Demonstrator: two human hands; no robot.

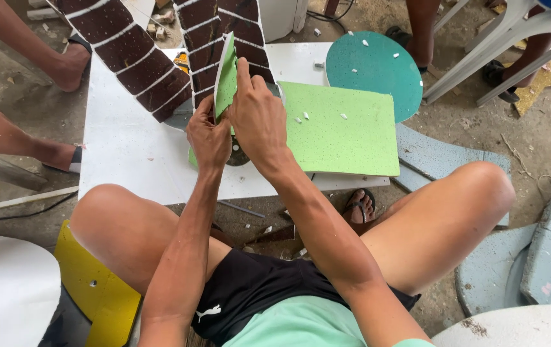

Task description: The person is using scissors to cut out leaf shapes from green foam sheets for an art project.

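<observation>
A small green foam piece (226, 77) stands nearly on edge above the far middle of the white bench (128, 154), pinched between both hands. The left hand (208, 138) grips its lower near edge with fingers curled tight; the right hand (259, 119) closes on it from the right, index finger stretched up along its face. Just right of the hands a large green foam sheet (343, 132) lies flat on the bench, flecked with small white scraps. Something dark and round (237, 156) shows beneath the hands, too hidden to tell what. Beyond, at the far edge, two curved brown pieces (137, 54) marked with white brick lines fan up and out. To the far right sits a teal disc (375, 67), also with white scraps. A yellow board (92, 289) leans near left beside the person's knee. Pale blue curved slabs (545, 250) lie on the dirt floor (545, 141) at right, and other people's legs stand at left and far right.
</observation>
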